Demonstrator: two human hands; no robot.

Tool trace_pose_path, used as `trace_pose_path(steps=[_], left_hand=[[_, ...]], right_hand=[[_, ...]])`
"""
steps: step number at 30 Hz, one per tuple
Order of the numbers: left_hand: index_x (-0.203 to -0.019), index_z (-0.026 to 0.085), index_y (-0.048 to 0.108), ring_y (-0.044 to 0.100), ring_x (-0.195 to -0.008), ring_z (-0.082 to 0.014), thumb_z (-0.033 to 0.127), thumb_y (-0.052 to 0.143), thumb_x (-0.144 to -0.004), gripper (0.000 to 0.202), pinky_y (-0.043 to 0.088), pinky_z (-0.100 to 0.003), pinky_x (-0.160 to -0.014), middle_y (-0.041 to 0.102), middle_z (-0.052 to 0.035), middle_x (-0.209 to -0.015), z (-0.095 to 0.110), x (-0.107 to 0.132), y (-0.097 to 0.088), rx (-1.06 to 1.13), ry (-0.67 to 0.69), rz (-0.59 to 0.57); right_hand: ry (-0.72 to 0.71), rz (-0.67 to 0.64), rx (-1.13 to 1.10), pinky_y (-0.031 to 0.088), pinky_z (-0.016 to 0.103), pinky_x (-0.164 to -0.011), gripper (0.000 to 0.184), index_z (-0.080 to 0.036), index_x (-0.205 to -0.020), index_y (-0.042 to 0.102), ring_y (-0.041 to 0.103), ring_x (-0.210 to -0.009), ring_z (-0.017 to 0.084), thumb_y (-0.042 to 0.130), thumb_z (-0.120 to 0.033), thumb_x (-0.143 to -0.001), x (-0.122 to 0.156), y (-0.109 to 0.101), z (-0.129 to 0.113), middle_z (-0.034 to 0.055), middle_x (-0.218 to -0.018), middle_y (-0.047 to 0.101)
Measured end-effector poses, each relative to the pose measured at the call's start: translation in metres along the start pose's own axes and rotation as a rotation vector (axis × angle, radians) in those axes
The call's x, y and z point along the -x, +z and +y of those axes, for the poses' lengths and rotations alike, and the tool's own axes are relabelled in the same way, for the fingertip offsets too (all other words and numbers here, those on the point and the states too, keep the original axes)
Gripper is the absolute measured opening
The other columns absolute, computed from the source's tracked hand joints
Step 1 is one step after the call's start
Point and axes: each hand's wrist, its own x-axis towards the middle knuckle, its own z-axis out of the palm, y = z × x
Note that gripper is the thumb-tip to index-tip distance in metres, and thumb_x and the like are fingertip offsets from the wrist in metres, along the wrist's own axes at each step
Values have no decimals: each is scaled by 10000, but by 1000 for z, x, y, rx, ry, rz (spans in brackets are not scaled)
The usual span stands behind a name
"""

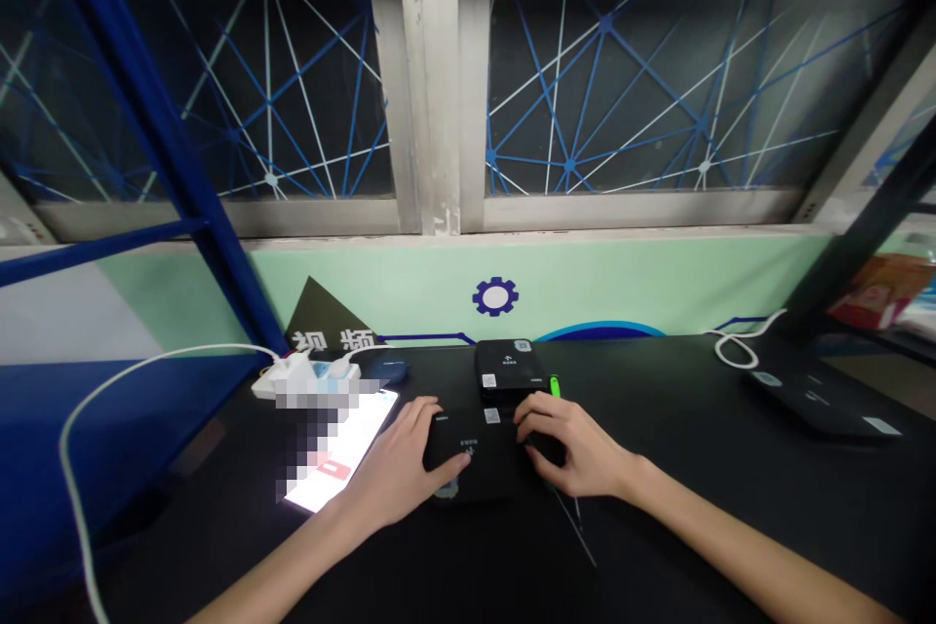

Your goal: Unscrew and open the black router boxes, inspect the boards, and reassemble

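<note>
A flat black set-top box [479, 473] with a small white label lies on the dark table in front of me. My left hand [406, 463] grips its left side, thumb on the top face and fingers along the far left corner. At the right edge, the curled fingers and thumb of my right hand [566, 444] meet the box; its dark edge is hard to make out there. A green-handled tool [555, 387] shows partly behind my right hand, and thin metal shafts [577, 526] lie below it. Another black set-top box [510, 366] sits just beyond.
A phone with a lit screen [343, 458] lies left of my left hand. Behind it are a white power strip [307, 378] with plugs and cable, and a dark blue object [387, 370]. Another black device [823, 405] and a white cable [738, 351] lie at right.
</note>
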Motion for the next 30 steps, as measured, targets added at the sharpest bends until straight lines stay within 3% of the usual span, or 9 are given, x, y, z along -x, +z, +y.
trace_pose_path(steps=[11, 19, 22, 27, 30], left_hand=[[-1279, 227, 485, 583, -1162, -304, 620, 622, -885, 573, 510, -424, -934, 574, -103, -1271, 6, -3, -4, 67, -22, 2], [-1260, 240, 487, 598, -1089, -313, 562, 714, -840, 575, 515, -434, -876, 601, -85, -1175, 13, -3, -10, 81, -7, 12], [-1277, 253, 473, 603, -1086, -310, 548, 751, -817, 613, 523, -426, -865, 593, -83, -1198, 14, -3, -12, 101, 40, 67], [-1329, 268, 416, 596, -1127, -315, 498, 790, -811, 679, 510, -458, -923, 579, -86, -1247, 14, -2, -17, 102, 209, 154], [-1367, 272, 376, 578, -1174, -316, 491, 768, -844, 689, 485, -473, -972, 574, -97, -1273, 12, 0, -18, 91, 308, 222]], right_hand=[[40, 81, -65, 545, 353, -817, 79, -225, -877, 616, 635, -943, 218, 586, -152, -880, -2, 8, 3, 75, -1020, 627], [44, 153, -101, 539, 369, -813, 99, -233, -973, 612, 627, -938, 228, 571, -164, -914, -2, 9, 4, 79, -998, 637], [67, 209, -72, 534, 390, -831, 135, -236, -1071, 610, 626, -948, 239, 582, -215, -940, -1, 8, 3, 85, -1018, 662], [98, 228, -57, 519, 397, -863, 487, -243, -1368, 519, 609, -977, 242, 683, -306, -913, 0, 7, -2, 89, -1069, 674], [62, 221, -117, 523, 334, -786, 431, -239, -1330, 568, 609, -891, 207, 684, -287, -918, 0, 8, -9, 67, -990, 666]])
